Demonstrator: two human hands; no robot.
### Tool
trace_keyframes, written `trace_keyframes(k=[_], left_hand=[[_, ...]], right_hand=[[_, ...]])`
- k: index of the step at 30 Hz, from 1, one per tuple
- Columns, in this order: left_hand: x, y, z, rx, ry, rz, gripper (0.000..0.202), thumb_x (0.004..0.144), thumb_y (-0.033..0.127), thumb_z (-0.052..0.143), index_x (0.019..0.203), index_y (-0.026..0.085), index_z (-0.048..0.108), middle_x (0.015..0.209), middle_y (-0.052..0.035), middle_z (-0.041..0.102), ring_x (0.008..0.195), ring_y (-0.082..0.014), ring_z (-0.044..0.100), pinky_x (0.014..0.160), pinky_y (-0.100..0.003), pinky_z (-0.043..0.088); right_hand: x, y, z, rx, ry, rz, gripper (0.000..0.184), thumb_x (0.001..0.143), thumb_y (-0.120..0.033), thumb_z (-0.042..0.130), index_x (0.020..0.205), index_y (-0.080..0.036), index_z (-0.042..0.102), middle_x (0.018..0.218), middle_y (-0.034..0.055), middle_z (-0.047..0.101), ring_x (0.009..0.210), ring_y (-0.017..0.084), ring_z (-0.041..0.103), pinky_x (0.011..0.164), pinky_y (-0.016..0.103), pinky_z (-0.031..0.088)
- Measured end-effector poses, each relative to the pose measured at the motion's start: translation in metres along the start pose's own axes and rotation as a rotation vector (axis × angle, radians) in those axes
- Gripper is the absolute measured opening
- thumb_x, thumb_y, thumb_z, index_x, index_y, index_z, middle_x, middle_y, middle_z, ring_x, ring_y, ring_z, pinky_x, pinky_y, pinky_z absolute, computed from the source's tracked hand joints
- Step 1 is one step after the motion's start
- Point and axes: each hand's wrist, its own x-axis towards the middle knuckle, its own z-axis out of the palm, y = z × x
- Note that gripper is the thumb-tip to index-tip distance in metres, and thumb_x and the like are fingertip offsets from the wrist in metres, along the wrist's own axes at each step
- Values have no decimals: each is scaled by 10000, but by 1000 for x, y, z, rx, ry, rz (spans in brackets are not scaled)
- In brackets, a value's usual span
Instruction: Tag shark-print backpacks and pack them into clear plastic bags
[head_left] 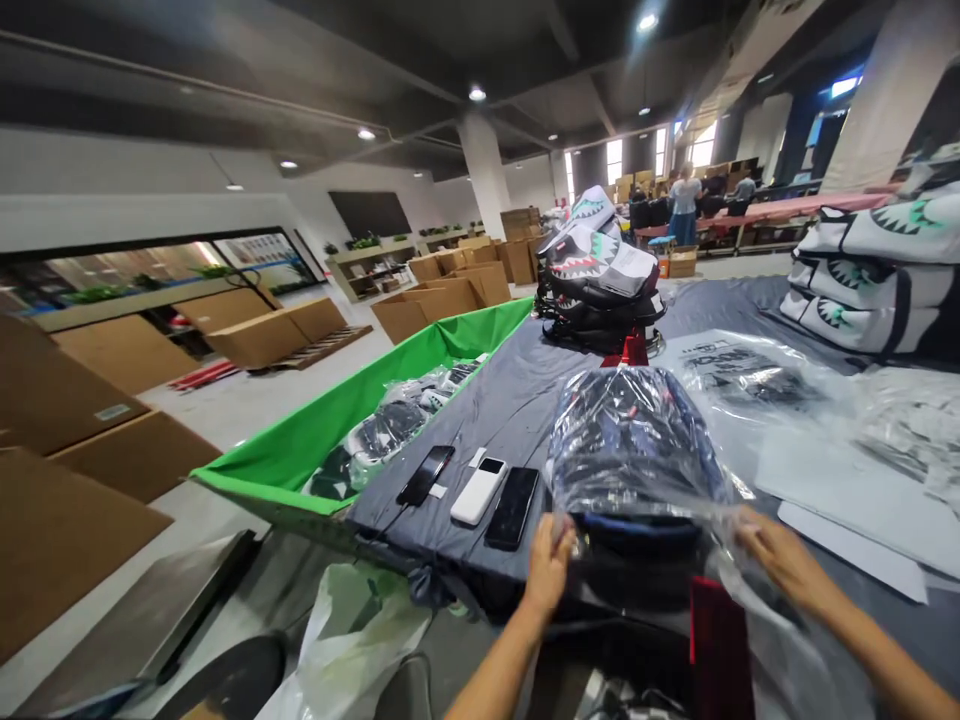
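In front of me a dark blue backpack point(637, 440) lies on the grey cloth-covered table, inside a clear plastic bag point(720, 515). The bag's loose end hangs toward me over the table edge. My left hand point(551, 560) pinches the bag's left edge, beside the lower end of the backpack. On the opposite side my right hand point(772, 550) grips the bag's right edge, its fingertips partly hidden by the plastic. A dark red strip point(720, 650) hangs below the backpack, seen through or next to the plastic.
Left of the backpack lie a white power bank point(478, 492) and two dark phones point(512, 508). A green-lined bin point(300, 465) holds bagged goods. Shark-mouth backpacks point(600, 265) are stacked behind, with more point(877, 270) at right. Flat plastic bags point(750, 375) and white sheets point(862, 500) lie right.
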Motion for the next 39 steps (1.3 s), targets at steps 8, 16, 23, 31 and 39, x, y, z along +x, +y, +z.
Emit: trace_keyframes(k=[8,16,23,31,39], left_hand=[[-26,-15,-4,-71,13,-245,846,876,817,203,944,115,671,765,-126,711,549,-195,639,596,-350,541],[-53,39,135,209,-522,-44,557,768,360,731,1281,158,648,1123,-141,732,1049,-284,654,988,-422,484],[-67,70,156,232,-728,344,323,1002,274,409,1158,199,683,1015,-98,744,922,-236,691,912,-366,537],[-19,89,162,787,-709,1314,207,994,208,513,1123,138,659,1129,-136,683,1089,-253,625,954,-391,531],[-10,120,211,772,-1555,1841,136,952,191,624,870,236,723,787,-21,726,861,-173,672,729,-274,490]], right_hand=[[-18,46,-15,175,-294,494,671,790,-774,349,766,-230,740,774,118,759,780,346,738,735,445,602],[-58,-12,13,-313,-281,317,410,893,-463,480,1155,-248,710,960,75,786,820,328,756,599,377,559],[-95,-21,7,-411,-57,27,392,1035,-361,361,1127,-250,726,923,34,785,621,187,726,476,245,455],[-128,-35,10,-389,180,-254,372,1084,-201,309,1147,-127,669,750,13,710,485,91,617,498,220,435],[-159,-53,7,-258,205,-349,363,1003,-55,347,1192,-125,649,731,17,639,583,108,602,591,232,437]])
